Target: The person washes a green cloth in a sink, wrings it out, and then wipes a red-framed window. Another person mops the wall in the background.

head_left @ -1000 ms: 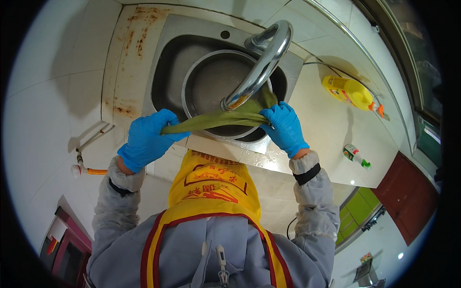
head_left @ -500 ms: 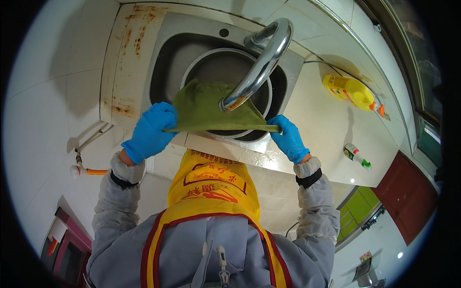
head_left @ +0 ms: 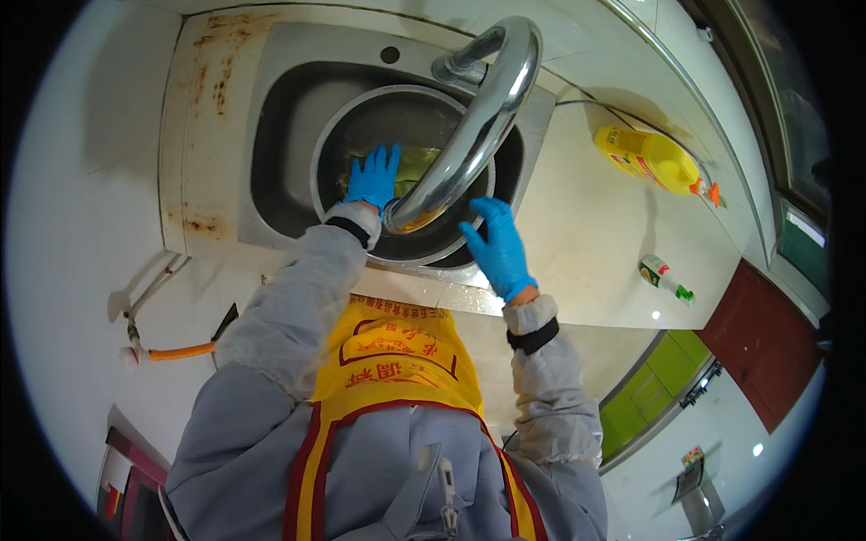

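Note:
A green cloth (head_left: 417, 162) lies in water inside a round metal basin (head_left: 323, 149), which stands in the steel sink (head_left: 280, 117). My left hand (head_left: 373, 178), in a blue glove, is spread over the cloth with its fingers apart, pressing on it or just above it. My right hand (head_left: 498, 248), gloved in blue too, hangs over the sink's near right edge. Its fingers are apart and nothing is in them. The chrome faucet (head_left: 496, 117) arches over the basin and hides part of the cloth.
On the counter to the right, a large yellow bottle (head_left: 649, 158) lies near the wall. Closer stands a small white-and-green spray bottle (head_left: 663, 278). Rust marks the ledge (head_left: 209, 135) left of the sink. A pipe with an orange hose (head_left: 180, 351) sticks out at the left wall.
The green cloth, held stretched between both hands before, now lies down in the basin. My left hand moved right and forward onto it; my right hand let go and shifted left.

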Tool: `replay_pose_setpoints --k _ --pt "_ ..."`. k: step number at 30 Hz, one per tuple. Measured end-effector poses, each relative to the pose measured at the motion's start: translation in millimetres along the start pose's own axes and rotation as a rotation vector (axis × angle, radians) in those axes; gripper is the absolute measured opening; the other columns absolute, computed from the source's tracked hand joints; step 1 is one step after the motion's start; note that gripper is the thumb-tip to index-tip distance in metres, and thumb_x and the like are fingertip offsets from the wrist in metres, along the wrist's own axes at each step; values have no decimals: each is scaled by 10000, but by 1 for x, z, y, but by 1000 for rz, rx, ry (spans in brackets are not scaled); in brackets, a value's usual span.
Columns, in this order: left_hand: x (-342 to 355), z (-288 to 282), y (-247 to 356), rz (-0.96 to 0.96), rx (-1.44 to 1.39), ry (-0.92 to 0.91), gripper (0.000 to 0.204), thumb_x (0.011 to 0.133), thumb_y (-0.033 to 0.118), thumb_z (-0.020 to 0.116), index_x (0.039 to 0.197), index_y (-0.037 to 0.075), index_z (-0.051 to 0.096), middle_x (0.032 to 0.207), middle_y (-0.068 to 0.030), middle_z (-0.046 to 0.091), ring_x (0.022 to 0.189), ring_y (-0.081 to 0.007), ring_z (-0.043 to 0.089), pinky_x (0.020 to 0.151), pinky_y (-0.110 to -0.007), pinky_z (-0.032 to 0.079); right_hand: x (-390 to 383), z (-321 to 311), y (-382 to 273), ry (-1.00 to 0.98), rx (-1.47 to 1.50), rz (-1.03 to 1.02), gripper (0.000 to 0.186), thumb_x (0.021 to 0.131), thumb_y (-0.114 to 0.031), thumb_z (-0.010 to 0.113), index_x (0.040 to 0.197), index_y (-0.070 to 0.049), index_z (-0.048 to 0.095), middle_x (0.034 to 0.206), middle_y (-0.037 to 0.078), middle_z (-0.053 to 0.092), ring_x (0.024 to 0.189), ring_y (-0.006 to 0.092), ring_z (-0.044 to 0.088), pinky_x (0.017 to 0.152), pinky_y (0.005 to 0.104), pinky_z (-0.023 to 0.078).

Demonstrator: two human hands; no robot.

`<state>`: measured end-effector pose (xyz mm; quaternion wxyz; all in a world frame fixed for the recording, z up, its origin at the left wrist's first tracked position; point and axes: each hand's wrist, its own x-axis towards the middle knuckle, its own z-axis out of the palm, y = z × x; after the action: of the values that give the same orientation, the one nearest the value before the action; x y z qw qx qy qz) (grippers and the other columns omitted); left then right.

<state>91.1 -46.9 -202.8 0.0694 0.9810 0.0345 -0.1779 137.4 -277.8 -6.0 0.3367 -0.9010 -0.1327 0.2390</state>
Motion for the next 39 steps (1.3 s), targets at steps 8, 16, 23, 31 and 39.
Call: replay_pose_setpoints --k 8,16,23,31,39 --pt "2 61 -10 6 251 -48 261 919 322 564 1114 193 679 1121 -119 680 1108 -311 616 907 -471 505 -24 57 -4 -201 982 532 638 982 -366 594 1523 -159 326 1458 109 366 1260 250 458 1061 422 410" --pt "-71 -92 56 -133 -1471 -176 496 722 85 678 1200 30 555 1219 -175 554 1155 -338 542 971 -416 459 40 91 -22 -170 1626 872 576 911 -598 593 1215 -109 614 1082 87 652 942 207 642 828 327 543" --pt "-83 -130 66 67 -1559 -173 622 739 86 756 1296 53 483 1233 -115 526 1147 -272 540 991 -339 458 12 58 -41 -101 1392 311 472 989 -237 556 1405 -35 463 1246 120 612 1075 220 632 892 324 546" --pt "-2 -62 -20 -20 -774 -13 339 687 221 783 992 93 711 1205 -139 608 1069 -377 589 836 -454 504 21 87 -8 -123 1229 495 442 978 -60 401 1414 -54 477 1418 118 494 1272 250 512 1078 399 429" --pt "-22 -18 31 -336 -1778 -153 265 863 190 655 1102 92 598 1158 -138 551 1030 -269 570 862 -399 490 53 147 21 -393 1144 275 383 1033 -210 468 1391 -74 457 1308 147 545 1174 295 528 1016 421 456"
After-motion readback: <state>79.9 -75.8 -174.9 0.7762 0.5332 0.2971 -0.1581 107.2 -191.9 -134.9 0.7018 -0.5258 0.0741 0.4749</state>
